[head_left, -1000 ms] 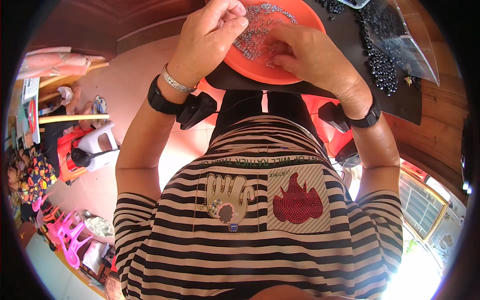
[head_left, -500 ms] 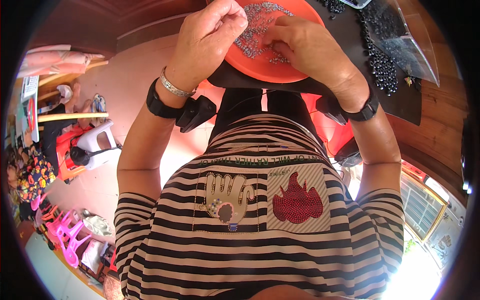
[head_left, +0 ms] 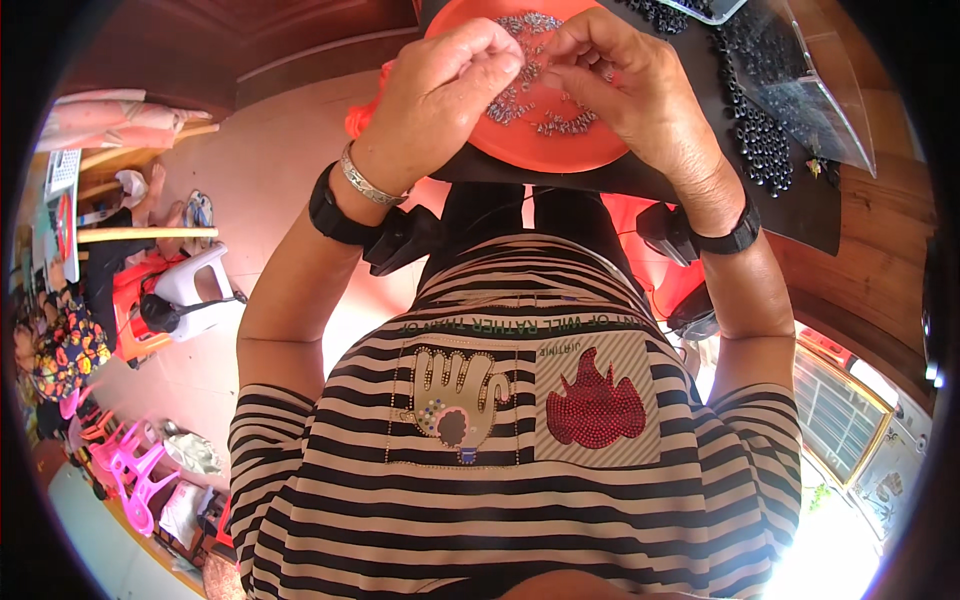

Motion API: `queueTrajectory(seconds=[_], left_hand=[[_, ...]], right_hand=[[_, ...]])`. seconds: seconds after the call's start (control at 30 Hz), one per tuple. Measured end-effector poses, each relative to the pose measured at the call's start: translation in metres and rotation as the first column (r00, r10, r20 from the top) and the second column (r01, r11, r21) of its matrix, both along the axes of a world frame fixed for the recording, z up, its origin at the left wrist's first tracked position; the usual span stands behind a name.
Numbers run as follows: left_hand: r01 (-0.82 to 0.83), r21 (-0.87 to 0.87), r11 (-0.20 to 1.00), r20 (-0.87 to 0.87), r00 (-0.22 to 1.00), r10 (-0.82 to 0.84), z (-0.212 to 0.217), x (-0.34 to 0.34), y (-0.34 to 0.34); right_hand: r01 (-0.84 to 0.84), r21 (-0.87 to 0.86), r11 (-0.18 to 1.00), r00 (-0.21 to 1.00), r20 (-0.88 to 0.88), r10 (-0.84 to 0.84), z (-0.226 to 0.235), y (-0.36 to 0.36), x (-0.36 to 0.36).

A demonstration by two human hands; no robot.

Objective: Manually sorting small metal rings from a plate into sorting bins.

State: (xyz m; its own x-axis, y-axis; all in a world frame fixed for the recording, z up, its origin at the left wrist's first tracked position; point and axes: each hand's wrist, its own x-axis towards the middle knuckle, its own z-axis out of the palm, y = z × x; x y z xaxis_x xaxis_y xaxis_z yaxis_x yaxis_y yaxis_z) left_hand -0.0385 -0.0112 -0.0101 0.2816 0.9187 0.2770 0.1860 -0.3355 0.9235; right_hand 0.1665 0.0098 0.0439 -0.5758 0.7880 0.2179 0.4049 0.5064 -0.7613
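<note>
Head view: orange bowl [head_left: 560, 140] on a black mat [head_left: 800, 215] over the wooden tabletop [head_left: 880, 260], holding small silver metal pieces [head_left: 545, 110]. Left hand [head_left: 440, 85] and right hand [head_left: 625, 75] meet above the bowl, fingertips pinched narrow on a tiny silver piece, too small to identify. Dark beads [head_left: 755, 140] and clear plastic bag [head_left: 800, 75] lie right of the bowl

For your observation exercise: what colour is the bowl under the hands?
Orange bowl, clearest in the head view.
</note>
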Motion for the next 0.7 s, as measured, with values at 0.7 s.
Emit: queueTrajectory(seconds=[0.7], left_hand=[[0.098,-0.159,0.982,0.148,0.986,-0.074,0.012,0.007,-0.006]], right_hand=[[0.034,0.017,0.999,0.999,0.034,-0.034,-0.001,-0.004,0.008]])
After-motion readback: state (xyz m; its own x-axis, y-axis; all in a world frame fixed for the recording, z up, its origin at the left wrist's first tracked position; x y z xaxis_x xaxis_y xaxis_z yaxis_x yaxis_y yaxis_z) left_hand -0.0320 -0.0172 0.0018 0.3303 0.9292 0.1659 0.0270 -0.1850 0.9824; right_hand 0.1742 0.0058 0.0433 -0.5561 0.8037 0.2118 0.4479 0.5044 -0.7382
